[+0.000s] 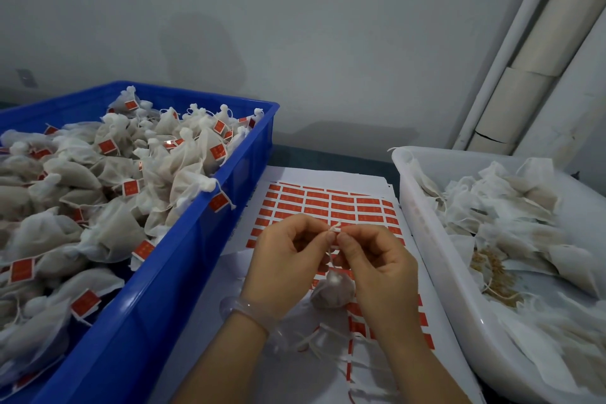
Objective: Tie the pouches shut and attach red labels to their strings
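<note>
Both hands meet above a sheet of red labels [331, 207]. My left hand [288, 259] and my right hand [373, 262] pinch the white string [335, 229] of a small filled pouch [333, 292], which hangs below them between the palms. The string's end sticks up between the fingertips. A translucent bangle [249, 313] circles my left wrist. Whether a label is on this string I cannot tell.
A blue crate [183, 259] at the left is heaped with tied pouches carrying red labels. A white tub [436, 259] at the right holds untied pouches, some with spilled grain. Loose string ends [314, 343] lie on the paper near my wrists. A wall stands behind.
</note>
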Action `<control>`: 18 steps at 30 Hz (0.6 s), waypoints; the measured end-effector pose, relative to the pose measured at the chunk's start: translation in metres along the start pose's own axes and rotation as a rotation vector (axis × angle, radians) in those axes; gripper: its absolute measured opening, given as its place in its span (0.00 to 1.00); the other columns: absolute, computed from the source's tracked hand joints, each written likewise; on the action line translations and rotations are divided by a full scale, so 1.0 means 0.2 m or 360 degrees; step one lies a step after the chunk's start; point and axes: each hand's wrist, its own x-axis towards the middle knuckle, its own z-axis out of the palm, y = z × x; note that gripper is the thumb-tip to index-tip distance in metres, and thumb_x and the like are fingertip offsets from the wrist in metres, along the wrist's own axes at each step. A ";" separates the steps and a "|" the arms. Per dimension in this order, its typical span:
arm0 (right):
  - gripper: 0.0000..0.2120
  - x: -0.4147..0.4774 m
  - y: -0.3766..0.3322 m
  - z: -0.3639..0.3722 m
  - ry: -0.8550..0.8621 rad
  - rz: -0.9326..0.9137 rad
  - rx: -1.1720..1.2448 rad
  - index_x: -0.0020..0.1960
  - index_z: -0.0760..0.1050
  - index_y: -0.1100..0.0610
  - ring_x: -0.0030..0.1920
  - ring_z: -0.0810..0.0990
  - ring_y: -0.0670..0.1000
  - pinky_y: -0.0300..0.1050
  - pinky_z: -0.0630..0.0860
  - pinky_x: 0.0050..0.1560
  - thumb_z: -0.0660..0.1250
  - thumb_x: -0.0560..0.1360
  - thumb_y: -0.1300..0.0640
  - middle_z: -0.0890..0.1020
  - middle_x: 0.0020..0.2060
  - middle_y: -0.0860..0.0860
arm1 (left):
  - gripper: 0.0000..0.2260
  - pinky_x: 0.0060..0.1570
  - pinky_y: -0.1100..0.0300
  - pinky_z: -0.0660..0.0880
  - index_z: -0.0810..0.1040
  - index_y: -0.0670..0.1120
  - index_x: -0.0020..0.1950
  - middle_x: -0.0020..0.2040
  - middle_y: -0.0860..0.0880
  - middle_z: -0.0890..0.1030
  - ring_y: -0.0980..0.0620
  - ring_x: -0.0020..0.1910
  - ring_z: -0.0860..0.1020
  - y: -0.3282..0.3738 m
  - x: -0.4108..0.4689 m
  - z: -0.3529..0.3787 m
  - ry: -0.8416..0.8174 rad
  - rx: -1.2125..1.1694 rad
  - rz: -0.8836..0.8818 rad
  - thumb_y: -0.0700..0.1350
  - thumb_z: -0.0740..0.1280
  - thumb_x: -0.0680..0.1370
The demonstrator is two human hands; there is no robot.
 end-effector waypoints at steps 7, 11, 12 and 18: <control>0.07 0.00 -0.01 0.00 0.0005 0.0019 0.0024 0.42 0.77 0.47 0.42 0.81 0.41 0.29 0.77 0.42 0.66 0.66 0.47 0.82 0.39 0.37 | 0.06 0.36 0.70 0.76 0.77 0.53 0.41 0.34 0.62 0.81 0.60 0.37 0.81 0.01 0.01 -0.01 -0.0064 -0.0043 -0.0027 0.42 0.67 0.75; 0.09 0.01 -0.02 -0.01 0.0002 0.0035 0.0056 0.44 0.77 0.45 0.43 0.81 0.40 0.28 0.76 0.39 0.66 0.65 0.46 0.82 0.38 0.37 | 0.06 0.36 0.70 0.76 0.77 0.53 0.42 0.34 0.60 0.81 0.59 0.38 0.81 0.01 0.00 -0.02 -0.0121 -0.0053 -0.0054 0.42 0.66 0.76; 0.10 0.01 -0.02 -0.01 -0.0008 0.0052 0.0072 0.45 0.77 0.44 0.44 0.81 0.39 0.28 0.76 0.39 0.66 0.65 0.45 0.83 0.38 0.37 | 0.06 0.36 0.70 0.76 0.77 0.53 0.42 0.34 0.61 0.81 0.59 0.38 0.81 0.02 0.01 -0.02 -0.0137 -0.0054 -0.0060 0.42 0.65 0.76; 0.07 0.01 -0.04 -0.02 -0.0094 0.0089 0.0089 0.42 0.77 0.44 0.44 0.79 0.33 0.23 0.71 0.37 0.65 0.65 0.46 0.80 0.37 0.29 | 0.03 0.35 0.70 0.76 0.78 0.51 0.43 0.35 0.60 0.82 0.58 0.38 0.82 0.03 0.01 -0.01 -0.0119 -0.0168 -0.0099 0.43 0.66 0.75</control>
